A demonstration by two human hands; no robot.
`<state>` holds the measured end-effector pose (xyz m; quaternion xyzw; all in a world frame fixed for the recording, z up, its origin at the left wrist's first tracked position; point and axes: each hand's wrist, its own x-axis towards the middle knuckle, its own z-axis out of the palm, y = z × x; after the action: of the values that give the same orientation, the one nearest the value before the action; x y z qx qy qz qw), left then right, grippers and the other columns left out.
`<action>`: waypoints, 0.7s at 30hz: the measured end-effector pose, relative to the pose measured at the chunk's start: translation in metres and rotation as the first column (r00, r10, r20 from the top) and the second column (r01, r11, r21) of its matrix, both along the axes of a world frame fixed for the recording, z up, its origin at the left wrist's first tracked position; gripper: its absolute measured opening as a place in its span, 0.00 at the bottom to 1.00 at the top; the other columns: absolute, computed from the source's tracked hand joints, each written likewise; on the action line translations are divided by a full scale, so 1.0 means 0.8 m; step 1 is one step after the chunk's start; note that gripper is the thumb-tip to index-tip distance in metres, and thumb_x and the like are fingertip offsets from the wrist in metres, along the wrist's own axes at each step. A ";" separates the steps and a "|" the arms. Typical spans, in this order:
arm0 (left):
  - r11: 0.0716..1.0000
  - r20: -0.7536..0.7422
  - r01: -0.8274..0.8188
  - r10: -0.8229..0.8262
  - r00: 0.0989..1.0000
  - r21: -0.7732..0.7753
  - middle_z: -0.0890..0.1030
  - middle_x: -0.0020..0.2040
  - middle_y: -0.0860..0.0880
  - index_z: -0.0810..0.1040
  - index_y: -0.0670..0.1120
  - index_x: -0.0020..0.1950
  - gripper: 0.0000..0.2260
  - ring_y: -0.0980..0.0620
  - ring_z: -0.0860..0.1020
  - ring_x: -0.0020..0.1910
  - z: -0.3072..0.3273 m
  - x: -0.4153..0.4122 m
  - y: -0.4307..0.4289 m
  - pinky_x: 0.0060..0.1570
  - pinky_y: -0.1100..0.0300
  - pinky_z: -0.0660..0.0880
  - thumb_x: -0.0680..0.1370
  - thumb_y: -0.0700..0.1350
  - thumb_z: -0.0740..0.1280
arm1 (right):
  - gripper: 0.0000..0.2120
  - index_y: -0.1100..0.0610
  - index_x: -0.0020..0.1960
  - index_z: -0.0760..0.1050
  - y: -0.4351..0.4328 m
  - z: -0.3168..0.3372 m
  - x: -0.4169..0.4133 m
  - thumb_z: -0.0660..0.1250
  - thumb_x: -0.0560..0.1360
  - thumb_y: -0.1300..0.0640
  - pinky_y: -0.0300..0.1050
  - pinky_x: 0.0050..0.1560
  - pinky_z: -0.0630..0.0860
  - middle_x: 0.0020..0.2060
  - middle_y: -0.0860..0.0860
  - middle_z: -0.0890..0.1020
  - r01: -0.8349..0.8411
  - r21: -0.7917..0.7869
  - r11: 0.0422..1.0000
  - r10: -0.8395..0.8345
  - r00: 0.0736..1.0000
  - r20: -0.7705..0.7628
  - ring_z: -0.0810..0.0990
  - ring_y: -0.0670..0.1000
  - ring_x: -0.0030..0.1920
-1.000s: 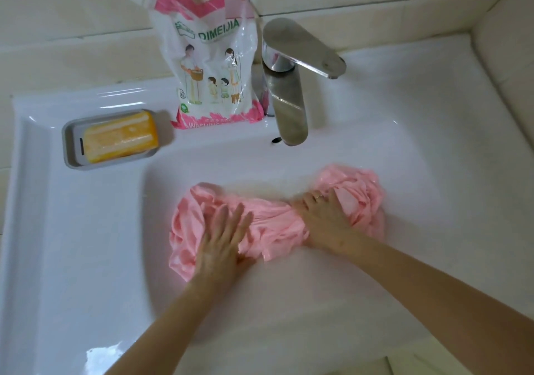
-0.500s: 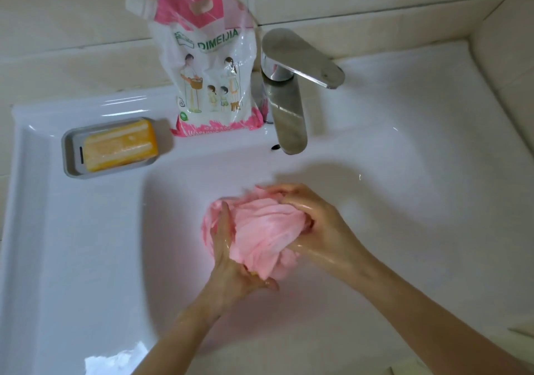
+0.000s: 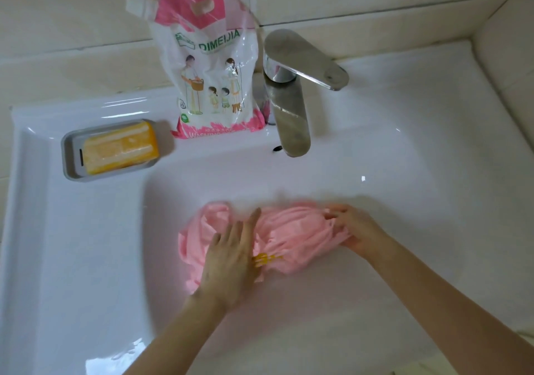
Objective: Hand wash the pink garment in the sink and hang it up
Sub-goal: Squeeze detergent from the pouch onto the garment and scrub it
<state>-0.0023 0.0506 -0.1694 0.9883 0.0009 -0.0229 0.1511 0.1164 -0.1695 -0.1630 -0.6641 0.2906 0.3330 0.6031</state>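
Mid-scrub below the faucet (image 3: 291, 120), the pink garment (image 3: 291, 236) is pressed by the flat left hand (image 3: 231, 256) and gripped by the right hand (image 3: 357, 231); rinsing is likely needed next.

Pink garment (image 3: 291, 236), yellow soap (image 3: 121, 151), white sink (image 3: 404, 132).

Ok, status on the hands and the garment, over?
Left hand flat, pressing pink garment. Right hand grips its other end. Garment bunched in sink basin, not yet hung. Nothing in the way.
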 end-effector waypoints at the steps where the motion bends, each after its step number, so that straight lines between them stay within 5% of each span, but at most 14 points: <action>1: 0.995 -0.057 0.022 -0.016 0.998 0.102 0.77 0.60 0.37 0.60 0.46 0.74 0.55 0.36 0.77 0.57 -0.017 -0.004 0.006 0.51 0.41 0.73 0.52 0.63 0.78 | 0.19 0.58 0.55 0.75 0.002 -0.008 0.003 0.63 0.65 0.67 0.44 0.39 0.76 0.42 0.57 0.78 0.031 -0.181 0.983 -0.020 0.998 0.062 0.79 0.52 0.38; 3: 0.985 -0.091 0.006 0.010 0.996 0.174 0.65 0.72 0.34 0.60 0.51 0.75 0.59 0.32 0.65 0.69 -0.040 -0.008 0.016 0.64 0.32 0.58 0.48 0.69 0.74 | 0.31 0.48 0.62 0.71 0.007 -0.013 0.007 0.67 0.58 0.51 0.50 0.55 0.76 0.55 0.56 0.76 0.118 -0.376 0.919 -0.062 0.986 0.157 0.77 0.56 0.52; 6: 0.992 -0.230 -0.045 0.071 0.971 0.117 0.65 0.72 0.36 0.62 0.56 0.74 0.59 0.33 0.72 0.62 -0.048 0.000 0.010 0.54 0.33 0.69 0.44 0.68 0.76 | 0.40 0.40 0.70 0.62 0.049 -0.019 -0.007 0.72 0.62 0.33 0.53 0.65 0.68 0.67 0.57 0.66 -0.022 -0.461 0.887 0.067 0.994 0.081 0.68 0.60 0.66; 9: 0.996 -0.288 -0.037 0.060 0.956 0.086 0.76 0.60 0.40 0.67 0.54 0.67 0.52 0.38 0.77 0.48 -0.050 0.003 0.000 0.38 0.47 0.76 0.45 0.61 0.80 | 0.38 0.46 0.72 0.62 0.095 -0.045 -0.033 0.69 0.67 0.34 0.53 0.61 0.68 0.69 0.57 0.61 -0.176 -0.744 0.645 0.357 0.930 0.090 0.65 0.61 0.66; 12: 0.990 -0.220 -0.111 0.128 0.967 0.089 0.77 0.51 0.45 0.72 0.50 0.59 0.38 0.41 0.78 0.43 -0.063 0.001 -0.001 0.34 0.51 0.76 0.52 0.54 0.81 | 0.21 0.56 0.60 0.73 0.105 -0.050 -0.031 0.71 0.71 0.48 0.46 0.53 0.68 0.60 0.57 0.73 -0.114 -0.702 0.703 0.398 0.881 0.255 0.72 0.58 0.58; 15: 0.984 -0.260 -0.177 0.169 0.951 -0.008 0.75 0.57 0.45 0.75 0.46 0.63 0.31 0.40 0.76 0.55 -0.064 0.003 -0.004 0.48 0.46 0.75 0.63 0.53 0.76 | 0.15 0.56 0.52 0.78 0.112 -0.029 -0.056 0.66 0.70 0.49 0.46 0.51 0.69 0.53 0.54 0.77 -0.073 -0.612 0.788 0.515 0.621 0.590 0.75 0.54 0.53; 17: 0.955 -0.341 -0.272 0.217 0.915 -0.122 0.74 0.62 0.46 0.73 0.45 0.65 0.26 0.43 0.72 0.64 -0.058 0.005 -0.009 0.62 0.46 0.70 0.72 0.57 0.63 | 0.16 0.51 0.53 0.78 0.128 -0.025 -0.088 0.63 0.69 0.47 0.48 0.50 0.71 0.54 0.52 0.78 -0.128 -0.706 0.696 0.698 0.352 0.624 0.75 0.55 0.50; 19: 0.897 -0.269 -0.366 0.299 0.916 -0.248 0.80 0.50 0.45 0.78 0.47 0.48 0.14 0.45 0.77 0.54 -0.058 0.001 -0.010 0.59 0.45 0.72 0.75 0.53 0.56 | 0.13 0.51 0.50 0.75 0.143 -0.042 -0.110 0.65 0.68 0.49 0.50 0.46 0.73 0.52 0.52 0.78 -0.123 -0.797 0.591 0.802 0.196 0.565 0.76 0.58 0.47; 21: 0.886 -0.273 -0.393 0.327 0.905 -0.244 0.80 0.43 0.47 0.74 0.49 0.40 0.06 0.47 0.79 0.47 -0.068 0.000 -0.006 0.54 0.49 0.74 0.77 0.44 0.61 | 0.09 0.54 0.44 0.77 0.152 -0.063 -0.105 0.65 0.67 0.51 0.50 0.43 0.72 0.45 0.54 0.79 -0.055 -0.808 0.587 0.802 0.178 0.571 0.76 0.58 0.41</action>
<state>-0.0022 0.0459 -0.2239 0.9282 0.1989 -0.1056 0.2964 0.0324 -0.0477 -0.2134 -0.9368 -0.2323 -0.0525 0.2563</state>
